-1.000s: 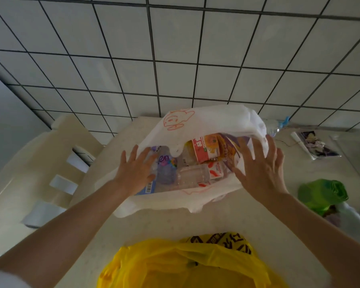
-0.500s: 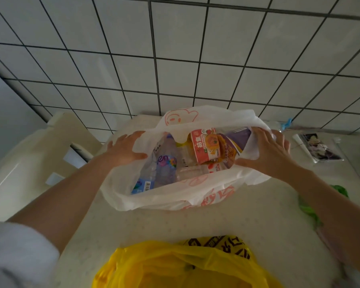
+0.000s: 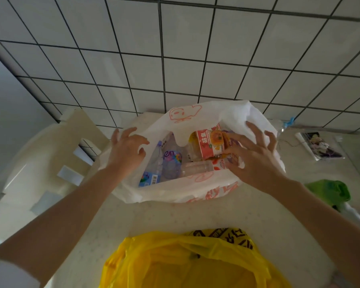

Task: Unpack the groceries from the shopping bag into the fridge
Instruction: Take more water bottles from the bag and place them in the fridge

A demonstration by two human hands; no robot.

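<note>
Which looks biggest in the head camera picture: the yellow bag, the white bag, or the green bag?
1. yellow bag, though it sits nearest the camera and is cut off, so unsure against the white.
2. white shopping bag
3. green bag, partly cut off.

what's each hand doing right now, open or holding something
Left hand: pinches the left rim of the white bag.
Right hand: open, fingers spread over the red noodle packet; a grip cannot be told.

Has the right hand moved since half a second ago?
Yes. The right hand has come inward off the white bag's right rim, over the opening, its fingers now by the red carton.
</note>
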